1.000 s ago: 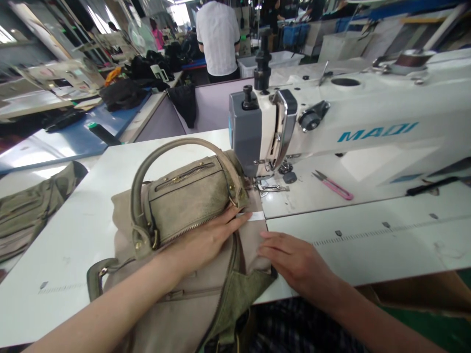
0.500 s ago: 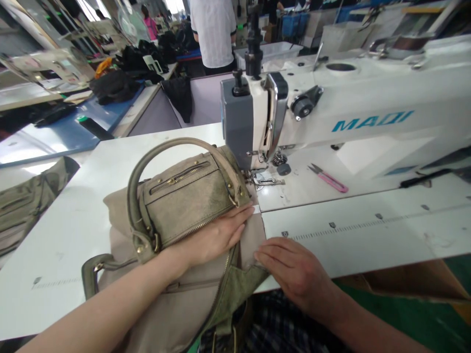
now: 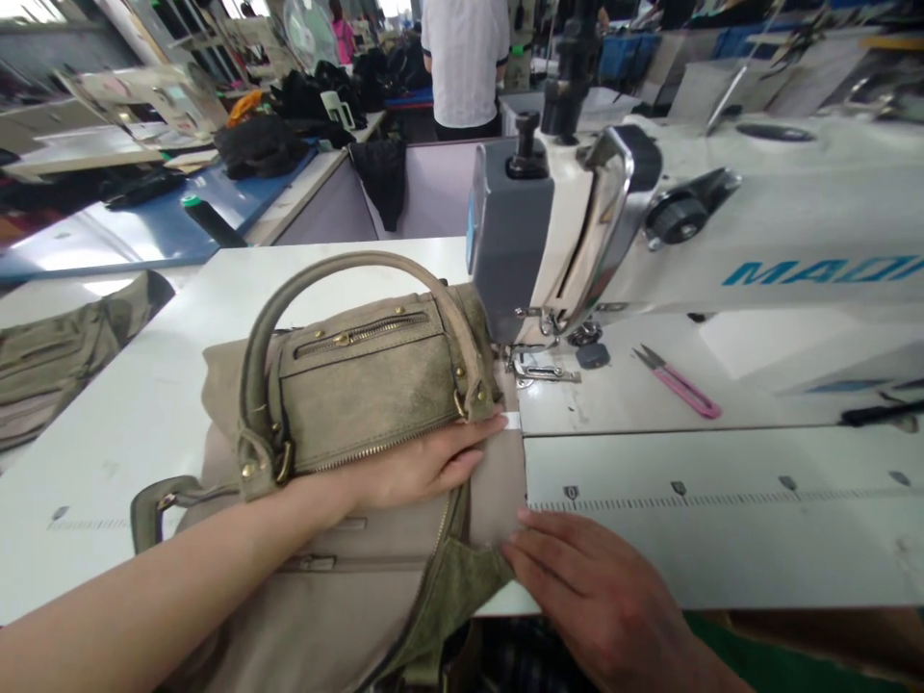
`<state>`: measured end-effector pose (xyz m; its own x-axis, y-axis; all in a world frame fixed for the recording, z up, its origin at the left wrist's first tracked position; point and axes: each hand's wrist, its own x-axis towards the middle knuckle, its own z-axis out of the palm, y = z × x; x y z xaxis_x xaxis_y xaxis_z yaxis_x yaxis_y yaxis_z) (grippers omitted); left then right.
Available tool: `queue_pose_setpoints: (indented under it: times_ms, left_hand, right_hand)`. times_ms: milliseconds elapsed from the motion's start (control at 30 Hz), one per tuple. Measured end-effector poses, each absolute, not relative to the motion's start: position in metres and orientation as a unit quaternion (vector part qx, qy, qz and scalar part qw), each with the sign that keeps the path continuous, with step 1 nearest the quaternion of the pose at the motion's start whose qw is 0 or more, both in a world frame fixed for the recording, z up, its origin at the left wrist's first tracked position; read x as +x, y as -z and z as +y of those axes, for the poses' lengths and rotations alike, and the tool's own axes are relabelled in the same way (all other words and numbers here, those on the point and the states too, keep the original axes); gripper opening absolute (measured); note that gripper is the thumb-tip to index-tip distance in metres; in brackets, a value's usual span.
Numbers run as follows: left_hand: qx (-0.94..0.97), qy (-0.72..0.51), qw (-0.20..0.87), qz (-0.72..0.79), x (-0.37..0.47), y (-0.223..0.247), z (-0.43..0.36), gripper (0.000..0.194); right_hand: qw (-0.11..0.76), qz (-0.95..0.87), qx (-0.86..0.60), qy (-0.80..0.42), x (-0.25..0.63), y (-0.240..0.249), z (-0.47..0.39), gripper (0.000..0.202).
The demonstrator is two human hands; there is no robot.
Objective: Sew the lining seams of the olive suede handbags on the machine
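Observation:
An olive and beige bag (image 3: 361, 385) with a looped handle and brass zips lies on the white table of a sewing machine (image 3: 512, 231). The edge of its beige lining (image 3: 497, 481) runs up to the presser foot. My left hand (image 3: 411, 467) lies flat on the lining, fingers stretched toward the foot, beside the bag's open zip. At the lining's near right edge, my right hand (image 3: 584, 577) pinches the fabric between thumb and fingers. The needle area is partly hidden behind the machine's head.
Pink thread snips (image 3: 682, 385) lie right of the presser foot. Another olive bag (image 3: 64, 356) is at the far left. Behind stand a dark thread cone (image 3: 213, 221), a blue table (image 3: 159, 217) and a person in white (image 3: 466, 63).
The view has shifted, so the machine appears farther right and larger. My right hand appears a little lower, still at the fabric edge. My left hand remains flat on the lining.

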<state>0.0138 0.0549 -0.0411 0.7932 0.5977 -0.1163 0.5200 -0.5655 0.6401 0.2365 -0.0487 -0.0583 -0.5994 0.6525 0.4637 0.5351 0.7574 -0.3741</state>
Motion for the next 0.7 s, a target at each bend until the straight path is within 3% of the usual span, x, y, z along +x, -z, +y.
queue_pose_setpoints:
  times_ms: [533, 700]
  left_hand:
    - [0.89, -0.095, 0.303, 0.328, 0.013, 0.054, 0.123, 0.044]
    - [0.883, -0.09, 0.292, 0.356, 0.014, 0.033, 0.113, 0.044]
  right_hand:
    - [0.317, -0.886, -0.331, -0.074, 0.245, 0.065, 0.016, 0.025]
    - [0.305, -0.881, -0.355, -0.068, 0.243, 0.07, 0.018, 0.024]
